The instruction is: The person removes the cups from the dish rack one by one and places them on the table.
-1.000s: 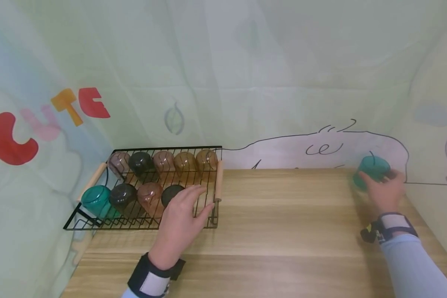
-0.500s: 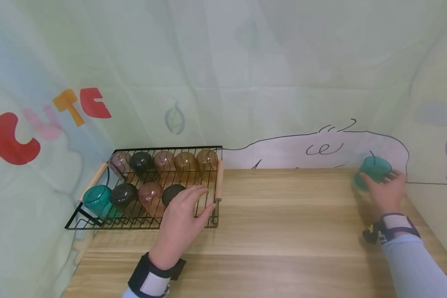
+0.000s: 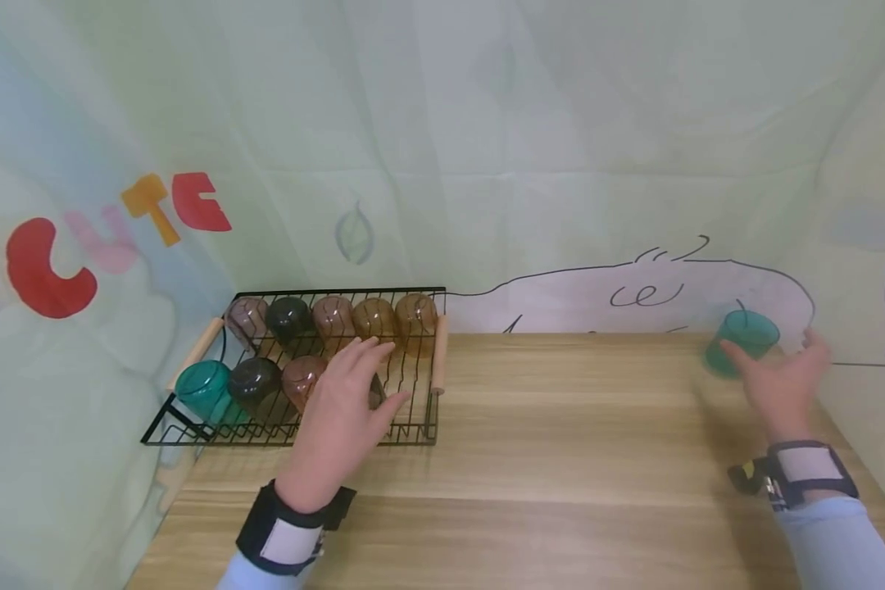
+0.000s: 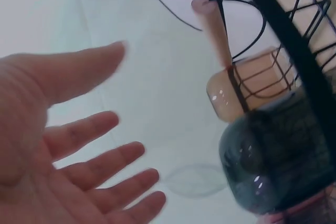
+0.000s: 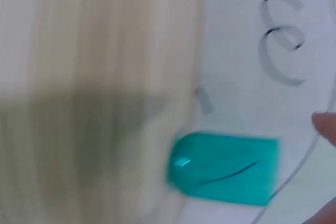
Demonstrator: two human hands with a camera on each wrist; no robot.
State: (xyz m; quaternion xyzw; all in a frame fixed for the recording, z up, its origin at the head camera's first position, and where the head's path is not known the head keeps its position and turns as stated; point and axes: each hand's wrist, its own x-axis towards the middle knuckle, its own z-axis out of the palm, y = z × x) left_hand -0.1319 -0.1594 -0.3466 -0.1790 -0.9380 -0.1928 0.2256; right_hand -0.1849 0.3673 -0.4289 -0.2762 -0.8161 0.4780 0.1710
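A teal glass cup [image 3: 745, 334] stands upright on the wooden table at the far right, close to the wall. My right hand [image 3: 785, 393] is beside it with fingers and thumb spread; in the right wrist view a gap shows between the fingers and the teal cup [image 5: 226, 169]. Over the front right of a black wire rack [image 3: 339, 290], my left hand [image 3: 339, 418] holds nothing. Its fingers are spread in the left wrist view, apart from a dark glass cup [image 4: 273, 153] on the rack. That hand partly hides the front row in the head view.
Two rows of upside-down glass cups fill much of the rack, among them a teal one [image 3: 205, 389] and an amber one [image 3: 416, 315]. Wooden handles [image 3: 439, 356] flank the rack. A printed cloth wall [image 3: 560, 205] borders the table [image 3: 560, 459].
My right hand has let go of the teal cup and drawn back slightly to the right; the cup stays put. My left hand has shifted slightly left over the rack.
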